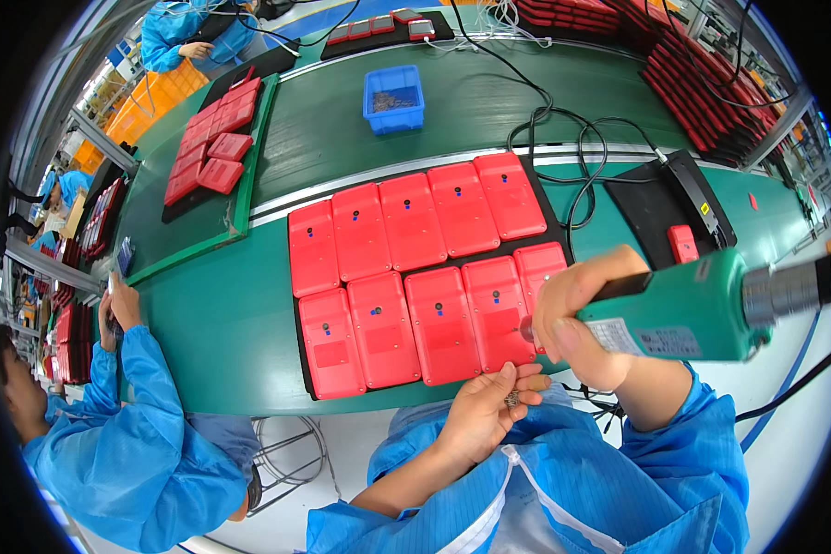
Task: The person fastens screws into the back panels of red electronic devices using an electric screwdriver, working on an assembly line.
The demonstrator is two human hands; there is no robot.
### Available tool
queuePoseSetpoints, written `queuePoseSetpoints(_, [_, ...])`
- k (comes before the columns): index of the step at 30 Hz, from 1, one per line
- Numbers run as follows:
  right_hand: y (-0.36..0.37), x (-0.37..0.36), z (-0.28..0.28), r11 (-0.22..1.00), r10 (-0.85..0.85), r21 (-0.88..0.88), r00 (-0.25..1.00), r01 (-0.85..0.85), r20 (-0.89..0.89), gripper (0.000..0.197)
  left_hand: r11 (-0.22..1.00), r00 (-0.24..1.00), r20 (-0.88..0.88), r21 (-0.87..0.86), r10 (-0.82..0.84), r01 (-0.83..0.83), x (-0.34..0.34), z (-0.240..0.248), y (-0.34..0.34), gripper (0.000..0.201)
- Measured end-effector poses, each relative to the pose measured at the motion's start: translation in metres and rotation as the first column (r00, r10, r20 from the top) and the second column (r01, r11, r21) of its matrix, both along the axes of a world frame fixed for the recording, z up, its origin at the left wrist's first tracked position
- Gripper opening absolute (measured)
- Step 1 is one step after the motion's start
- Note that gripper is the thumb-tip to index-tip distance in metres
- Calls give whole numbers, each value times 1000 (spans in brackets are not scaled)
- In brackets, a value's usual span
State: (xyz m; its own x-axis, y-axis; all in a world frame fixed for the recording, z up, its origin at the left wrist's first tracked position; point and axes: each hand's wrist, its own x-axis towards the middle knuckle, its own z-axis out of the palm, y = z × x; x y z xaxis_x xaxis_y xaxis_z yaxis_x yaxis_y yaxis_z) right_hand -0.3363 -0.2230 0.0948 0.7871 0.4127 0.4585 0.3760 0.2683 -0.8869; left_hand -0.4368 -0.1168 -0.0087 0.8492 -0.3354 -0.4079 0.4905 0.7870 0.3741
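My right hand [589, 309] grips a green electric screwdriver [702, 309], which lies nearly level with its cable end to the right. Its tip end points left, over the lower row of red handheld device housings [439, 314]; whether it touches a screw I cannot tell. Just below that row, at the table's front edge, my left hand [485, 411] is closed with fingers up, holding a few small metal screws [512, 399]. The housings lie face down in two rows on a black mat [549, 198], each with a dark round spot and a blue mark.
A blue bin [393, 100] of small metal parts stands on the green belt [471, 92]. More red housings [214, 134] lie at left; tall red stacks [702, 88] rise back right. Black cables [582, 157] loop beyond the mat. At left, a co-worker [138, 434] handles a device.
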Motion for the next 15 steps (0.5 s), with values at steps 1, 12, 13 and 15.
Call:
queuePoseSetpoints(1, [0,1,1,999,-25,-31,1000,25,8,18,1000,1000,1,-20,-2,3,0,-2,1,35])
queuePoseSetpoints(12, [-9,-2,-2,942,6,336,1000,-2,-11,27,1000,998,59,14,13,-14,-16,21,12,22])
queuePoseSetpoints(13, [-14,-2,-1,933,-28,359,998,5,59,28,999,997,54,2,50,-50,-19,21,12,20])
queuePoseSetpoints(15, [-21,-6,9,904,-25,427,997,-6,68,28,996,995,48,-6,88,-88,-19,21,11,18])
